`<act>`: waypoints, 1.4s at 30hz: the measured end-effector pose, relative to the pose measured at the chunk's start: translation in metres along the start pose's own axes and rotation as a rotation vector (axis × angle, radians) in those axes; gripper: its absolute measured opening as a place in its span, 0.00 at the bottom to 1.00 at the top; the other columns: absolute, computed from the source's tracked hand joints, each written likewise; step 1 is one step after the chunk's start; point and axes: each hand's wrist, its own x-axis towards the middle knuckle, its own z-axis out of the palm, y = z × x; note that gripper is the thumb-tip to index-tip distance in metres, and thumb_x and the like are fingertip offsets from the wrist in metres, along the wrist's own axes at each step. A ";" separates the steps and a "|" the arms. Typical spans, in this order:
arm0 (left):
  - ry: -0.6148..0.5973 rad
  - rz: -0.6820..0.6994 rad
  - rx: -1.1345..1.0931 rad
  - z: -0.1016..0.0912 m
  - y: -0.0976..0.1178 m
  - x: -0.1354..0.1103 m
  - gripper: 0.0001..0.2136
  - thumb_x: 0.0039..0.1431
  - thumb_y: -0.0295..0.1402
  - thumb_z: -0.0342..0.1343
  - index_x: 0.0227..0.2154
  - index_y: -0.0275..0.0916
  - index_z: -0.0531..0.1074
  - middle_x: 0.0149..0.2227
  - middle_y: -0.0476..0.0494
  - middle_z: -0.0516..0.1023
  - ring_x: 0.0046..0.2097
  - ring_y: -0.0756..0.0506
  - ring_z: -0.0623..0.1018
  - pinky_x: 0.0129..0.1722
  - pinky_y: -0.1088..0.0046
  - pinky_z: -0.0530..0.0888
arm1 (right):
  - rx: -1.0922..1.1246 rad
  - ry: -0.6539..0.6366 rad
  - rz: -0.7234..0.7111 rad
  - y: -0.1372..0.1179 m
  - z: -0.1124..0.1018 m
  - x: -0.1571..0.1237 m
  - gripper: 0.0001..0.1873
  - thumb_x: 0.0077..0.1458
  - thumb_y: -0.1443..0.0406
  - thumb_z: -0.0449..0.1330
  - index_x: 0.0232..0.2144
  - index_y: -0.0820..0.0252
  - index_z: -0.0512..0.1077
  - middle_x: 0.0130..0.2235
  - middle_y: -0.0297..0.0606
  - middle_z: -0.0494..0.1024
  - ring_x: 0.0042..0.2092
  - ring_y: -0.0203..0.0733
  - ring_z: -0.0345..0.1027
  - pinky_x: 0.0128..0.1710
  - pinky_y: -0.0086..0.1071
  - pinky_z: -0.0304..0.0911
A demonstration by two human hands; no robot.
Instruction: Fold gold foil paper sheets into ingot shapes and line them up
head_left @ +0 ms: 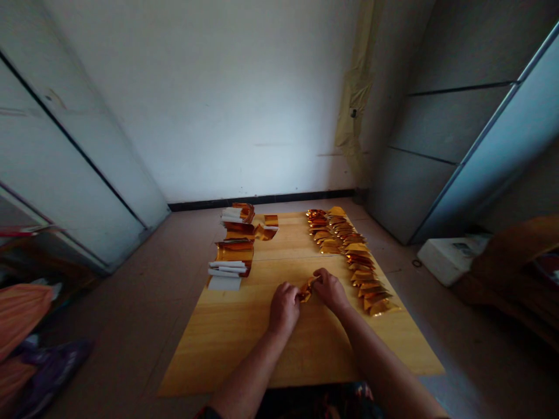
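Between my two hands, just above the wooden board [262, 337], is a small piece of shiny gold foil paper [306, 290], partly folded. The fingers of my left hand [285, 304] pinch its left end. At its right end, my right hand [331, 288] grips it with thumb and fingers bent. Stacks of curled gold foil sheets [236, 251] with whitish backs lie to the left, and a few loose foil sheets [267, 232] rest beside them. Overlapping rows of folded gold foil pieces [364, 270] run along the right side of the board.
A pale wall [244, 105] with a dark skirting stands behind the board. Grey cabinets [419, 134] rise at the right, with a white foam box [443, 259] on the floor near them. Orange cloth [21, 317] and a purple item [50, 369] are at the left.
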 end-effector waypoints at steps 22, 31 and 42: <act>-0.071 0.075 -0.080 -0.019 -0.019 0.014 0.10 0.50 0.19 0.51 0.27 0.40 0.74 0.31 0.47 0.74 0.38 0.49 0.71 0.39 0.75 0.66 | 0.041 -0.315 -0.633 0.018 -0.012 0.045 0.12 0.49 0.72 0.57 0.35 0.57 0.78 0.34 0.36 0.78 0.38 0.36 0.70 0.40 0.27 0.62; -0.098 0.149 -0.137 -0.018 -0.031 0.020 0.11 0.48 0.19 0.50 0.26 0.39 0.74 0.30 0.48 0.74 0.36 0.49 0.71 0.37 0.75 0.66 | -0.095 -0.383 -0.672 0.016 -0.007 0.054 0.11 0.47 0.72 0.58 0.32 0.57 0.78 0.33 0.35 0.77 0.36 0.36 0.69 0.37 0.25 0.61; -0.080 0.117 -0.112 -0.023 -0.027 0.018 0.07 0.50 0.21 0.51 0.28 0.38 0.72 0.29 0.48 0.73 0.35 0.49 0.71 0.35 0.76 0.65 | -0.348 -0.409 -0.688 -0.007 -0.017 0.046 0.07 0.54 0.67 0.55 0.33 0.59 0.73 0.33 0.35 0.75 0.31 0.34 0.65 0.28 0.25 0.52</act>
